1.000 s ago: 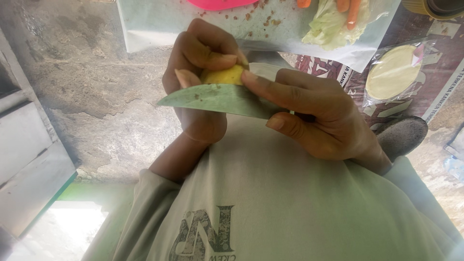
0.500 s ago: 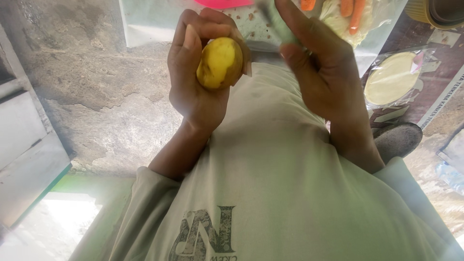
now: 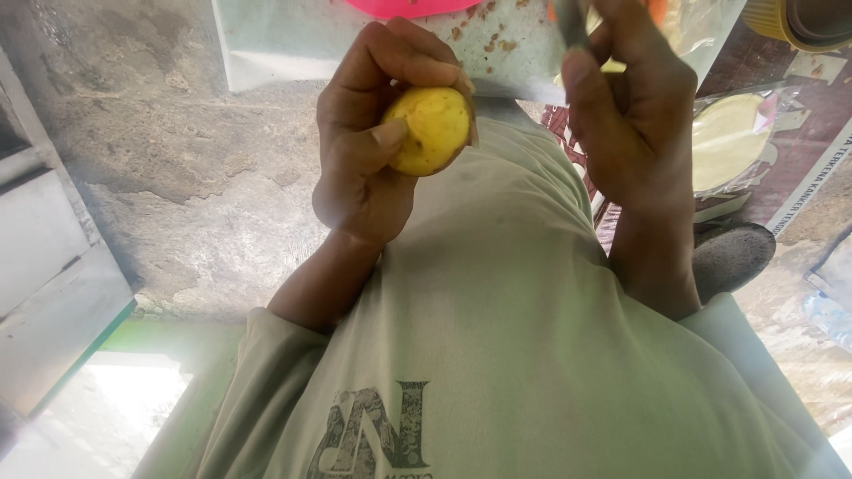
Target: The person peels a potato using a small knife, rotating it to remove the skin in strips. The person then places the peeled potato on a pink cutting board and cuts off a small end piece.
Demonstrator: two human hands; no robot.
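Grip of left hand (image 3: 364, 168) wrapped tight around round yellow peeled fruit (image 3: 430, 129), held up before pale shirt (image 3: 515, 337), long axis tilted up to the right. Just right of it, not touching, right hand (image 3: 639, 124) curled on slim grey blade (image 3: 572, 22). Further right, clear packet of pale round discs (image 3: 732, 142) on dark red printed sheet (image 3: 803, 115).

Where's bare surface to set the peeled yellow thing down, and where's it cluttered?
Free: the bare grey concrete left of the left hand, bordered by the white sheet above and the grey step at far left. Crowded: the sheet, strewn with peel scraps, and the area around the right hand, with a bagged pale disc, papers and a dark shoe.
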